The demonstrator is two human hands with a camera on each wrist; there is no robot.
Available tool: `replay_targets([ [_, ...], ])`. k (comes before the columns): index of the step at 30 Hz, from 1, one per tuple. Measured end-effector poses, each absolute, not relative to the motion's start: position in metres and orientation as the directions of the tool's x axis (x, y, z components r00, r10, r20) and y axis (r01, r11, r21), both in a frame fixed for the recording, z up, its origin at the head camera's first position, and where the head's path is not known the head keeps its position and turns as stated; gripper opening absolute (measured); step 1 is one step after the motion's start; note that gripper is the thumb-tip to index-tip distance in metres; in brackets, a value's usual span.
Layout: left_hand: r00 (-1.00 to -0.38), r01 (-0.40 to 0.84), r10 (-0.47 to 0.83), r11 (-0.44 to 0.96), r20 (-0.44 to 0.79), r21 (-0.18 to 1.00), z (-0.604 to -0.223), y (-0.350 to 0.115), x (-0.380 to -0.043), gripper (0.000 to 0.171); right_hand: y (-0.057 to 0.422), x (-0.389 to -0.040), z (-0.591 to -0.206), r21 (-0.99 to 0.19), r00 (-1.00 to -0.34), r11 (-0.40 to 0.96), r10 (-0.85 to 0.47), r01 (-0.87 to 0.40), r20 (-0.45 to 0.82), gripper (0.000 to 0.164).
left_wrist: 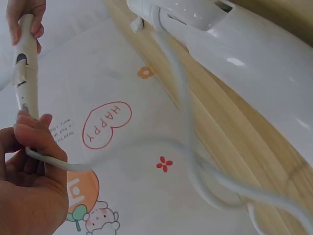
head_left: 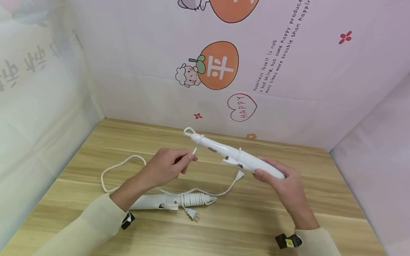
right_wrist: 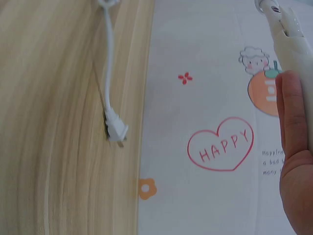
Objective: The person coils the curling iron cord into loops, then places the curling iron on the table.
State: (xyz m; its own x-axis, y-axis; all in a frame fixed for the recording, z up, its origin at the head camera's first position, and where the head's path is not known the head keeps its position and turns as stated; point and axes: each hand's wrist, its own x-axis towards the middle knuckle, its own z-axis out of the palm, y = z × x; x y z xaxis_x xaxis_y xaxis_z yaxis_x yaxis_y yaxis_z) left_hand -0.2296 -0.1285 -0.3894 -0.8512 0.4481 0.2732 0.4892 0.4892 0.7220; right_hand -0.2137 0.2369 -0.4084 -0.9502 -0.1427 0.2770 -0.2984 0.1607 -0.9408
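Observation:
A white wand-shaped appliance, which looks like a hair curling iron, is held above the table, slanting down to the right. My right hand grips its lower right end. At the other end, my left hand pinches its white cord between thumb and fingers. The cord loops over the body at two places. Below, a second white curling iron lies on the table, partly hidden by my left wrist. Its cord is wound in several turns round one end, with a plug beside it.
From my left hand's side, loose cord curves across the wooden table. Another plug lies below the held iron. A printed cloth wall rises behind the table, with cloth sides at left and right.

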Motion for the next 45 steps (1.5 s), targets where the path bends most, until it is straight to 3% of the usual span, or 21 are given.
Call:
replay_targets([
  [4, -0.831, 0.540, 0.463, 0.536, 0.308, 0.650, -0.387, -0.129, -0.229, 0.035, 0.237, -0.217, -0.409, -0.939, -0.957, 0.192, -0.099, -0.286, 0.272, 0.043],
  [10, -0.778, 0.628, 0.500, 0.614, 0.381, 0.479, -0.383, -0.132, -0.233, 0.033, 0.234, -0.216, -0.409, -0.852, -0.967, 0.464, -0.046, -0.243, 0.251, 0.046],
  [16, -0.649, 0.738, 0.549, 0.622, 0.528, 0.260, -0.380, -0.143, -0.242, 0.011, 0.237, -0.216, -0.411, -0.749, -0.952, 0.589, -0.148, -0.302, 0.268, 0.044],
  [21, -0.572, 0.796, 0.582, 0.565, 0.578, 0.218, -0.382, -0.151, -0.251, 0.008, 0.243, -0.214, -0.415, -0.759, -0.940, 0.558, -0.250, -0.335, 0.231, 0.042],
  [25, -0.591, 0.797, 0.593, 0.533, 0.547, 0.282, -0.386, -0.155, -0.255, 0.009, 0.247, -0.211, -0.416, -0.780, -0.920, 0.504, -0.312, -0.371, 0.236, 0.038],
  [28, -0.648, 0.762, 0.597, 0.495, 0.473, 0.419, -0.386, -0.158, -0.257, 0.010, 0.251, -0.209, -0.416, -0.772, -0.899, 0.482, -0.349, -0.414, 0.265, 0.037],
  [32, -0.729, 0.637, 0.600, 0.417, 0.330, 0.648, -0.382, -0.162, -0.259, 0.010, 0.258, -0.207, -0.415, -0.791, -0.890, 0.450, -0.381, -0.414, 0.250, 0.038],
  [36, -0.729, 0.492, 0.653, 0.291, 0.205, 0.821, -0.379, -0.164, -0.260, 0.014, 0.261, -0.206, -0.414, -0.842, -0.879, 0.367, -0.416, -0.397, 0.233, 0.039],
  [40, -0.694, 0.357, 0.708, 0.184, 0.129, 0.916, -0.386, -0.164, -0.260, 0.022, 0.261, -0.205, -0.415, -0.891, -0.857, 0.244, -0.454, -0.382, 0.243, 0.039],
  [45, -0.741, 0.310, 0.663, 0.190, 0.111, 0.932, -0.400, -0.155, -0.257, 0.023, 0.258, -0.202, -0.413, -0.916, -0.894, 0.228, -0.387, -0.329, 0.225, 0.038],
])
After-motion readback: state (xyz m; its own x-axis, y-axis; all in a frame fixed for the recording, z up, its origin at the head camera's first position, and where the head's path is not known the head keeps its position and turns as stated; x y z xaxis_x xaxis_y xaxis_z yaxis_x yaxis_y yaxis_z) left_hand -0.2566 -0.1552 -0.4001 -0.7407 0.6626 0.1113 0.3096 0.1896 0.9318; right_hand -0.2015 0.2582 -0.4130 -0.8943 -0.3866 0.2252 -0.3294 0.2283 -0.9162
